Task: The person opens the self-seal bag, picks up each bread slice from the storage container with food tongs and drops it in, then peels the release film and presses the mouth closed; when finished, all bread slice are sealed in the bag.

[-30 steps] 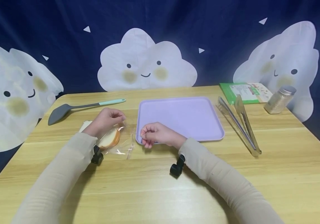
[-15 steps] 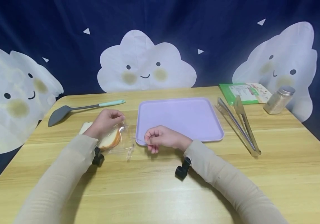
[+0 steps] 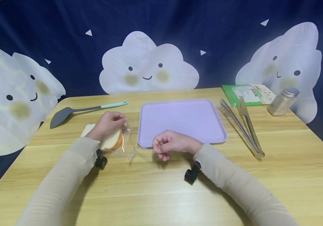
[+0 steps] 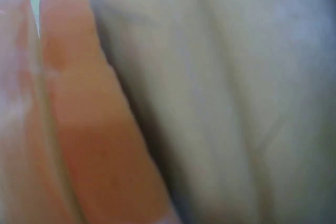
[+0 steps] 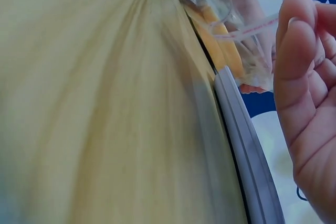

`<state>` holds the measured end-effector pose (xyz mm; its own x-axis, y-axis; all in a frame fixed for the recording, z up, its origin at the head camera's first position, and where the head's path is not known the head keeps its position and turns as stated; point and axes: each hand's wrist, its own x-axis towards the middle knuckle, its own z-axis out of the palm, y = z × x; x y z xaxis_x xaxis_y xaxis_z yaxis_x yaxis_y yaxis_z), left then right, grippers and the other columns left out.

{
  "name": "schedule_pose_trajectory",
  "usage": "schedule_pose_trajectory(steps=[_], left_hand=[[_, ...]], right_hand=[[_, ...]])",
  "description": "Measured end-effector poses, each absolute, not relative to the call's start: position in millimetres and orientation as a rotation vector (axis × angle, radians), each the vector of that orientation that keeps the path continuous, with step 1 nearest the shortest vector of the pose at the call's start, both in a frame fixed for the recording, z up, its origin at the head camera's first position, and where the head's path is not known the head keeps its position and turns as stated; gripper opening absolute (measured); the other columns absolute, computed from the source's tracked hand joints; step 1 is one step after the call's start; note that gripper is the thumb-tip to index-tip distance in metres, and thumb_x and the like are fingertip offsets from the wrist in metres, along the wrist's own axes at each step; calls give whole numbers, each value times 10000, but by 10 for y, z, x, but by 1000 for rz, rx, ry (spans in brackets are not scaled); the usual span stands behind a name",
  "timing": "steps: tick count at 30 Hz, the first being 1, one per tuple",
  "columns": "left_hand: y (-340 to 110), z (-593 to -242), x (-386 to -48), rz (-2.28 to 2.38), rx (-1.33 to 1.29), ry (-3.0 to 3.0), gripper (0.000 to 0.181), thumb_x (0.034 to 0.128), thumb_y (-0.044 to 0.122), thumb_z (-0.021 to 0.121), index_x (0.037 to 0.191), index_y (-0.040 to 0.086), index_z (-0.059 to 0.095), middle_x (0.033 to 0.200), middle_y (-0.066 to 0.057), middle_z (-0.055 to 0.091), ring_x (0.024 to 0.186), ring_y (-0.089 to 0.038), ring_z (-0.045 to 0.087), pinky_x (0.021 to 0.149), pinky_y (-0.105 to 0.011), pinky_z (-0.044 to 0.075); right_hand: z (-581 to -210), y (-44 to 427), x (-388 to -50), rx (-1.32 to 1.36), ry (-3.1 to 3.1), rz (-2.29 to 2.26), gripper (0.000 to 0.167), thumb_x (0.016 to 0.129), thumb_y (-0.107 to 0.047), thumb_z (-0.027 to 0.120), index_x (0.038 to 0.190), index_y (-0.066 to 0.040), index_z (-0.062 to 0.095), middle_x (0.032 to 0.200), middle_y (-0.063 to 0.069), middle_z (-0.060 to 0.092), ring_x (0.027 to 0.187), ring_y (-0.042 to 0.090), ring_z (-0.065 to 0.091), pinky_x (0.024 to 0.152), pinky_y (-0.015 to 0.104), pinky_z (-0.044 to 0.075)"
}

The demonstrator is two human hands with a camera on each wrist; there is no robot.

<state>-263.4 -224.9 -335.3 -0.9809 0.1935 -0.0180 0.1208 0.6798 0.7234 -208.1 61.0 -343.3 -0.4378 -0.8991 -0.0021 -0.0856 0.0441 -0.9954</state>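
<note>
Slices of white bread with brown crust lie in a clear plastic bag on the table's left half. At the bag's upper edge, my left hand pinches the film between thumb and fingers. My right hand is over the near edge of the lilac tray, thumb against curled fingers. From its fingertips a thin clear strip with reddish print runs to the bag's mouth, in the right wrist view. Orange-brown crusts fill the left part of the left wrist view, where the hand is hidden.
A grey turner with a mint handle lies behind the bread. Right of the tray are metal tongs. A green and white packet and a jar with a metal lid stand at the far right.
My right hand has moved right and a little toward me, drawing the strip away from the bag. The left hand has stayed nearly still on the bag.
</note>
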Motion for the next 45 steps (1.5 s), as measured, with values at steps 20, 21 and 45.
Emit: schedule_pose_trajectory(steps=[20, 21, 45], left_hand=[[-2273, -3342, -2647, 1121, 252, 2822, 271, 911, 317, 584, 994, 77, 680, 935, -64, 649, 789, -178, 494, 678, -274, 425], [-2272, -3340, -2650, 1120, 255, 2826, 270, 910, 318, 586, 991, 79, 680, 936, -62, 652, 795, -175, 498, 687, -275, 425], [-2263, -3322, -2730, 1099, 277, 2917, 255, 930, 237, 565, 1002, 18, 671, 1020, -137, 659, 920, -215, 525, 856, -345, 404]], right_hand=[[-3348, 788, -1893, -1052, 1443, -1422, 183, 850, -1, 505, 784, 152, 429, 639, -25, 577, 525, 53, 540, 513, 186, 456], [-3343, 792, -1883, -1049, 1437, -1422, 185, 847, 1, 506, 786, 157, 428, 639, -25, 579, 526, 50, 540, 514, 184, 456], [-3279, 908, -1748, -1129, 1351, -1374, 189, 815, -14, 492, 738, 144, 423, 638, -60, 568, 514, 33, 517, 491, 181, 430]])
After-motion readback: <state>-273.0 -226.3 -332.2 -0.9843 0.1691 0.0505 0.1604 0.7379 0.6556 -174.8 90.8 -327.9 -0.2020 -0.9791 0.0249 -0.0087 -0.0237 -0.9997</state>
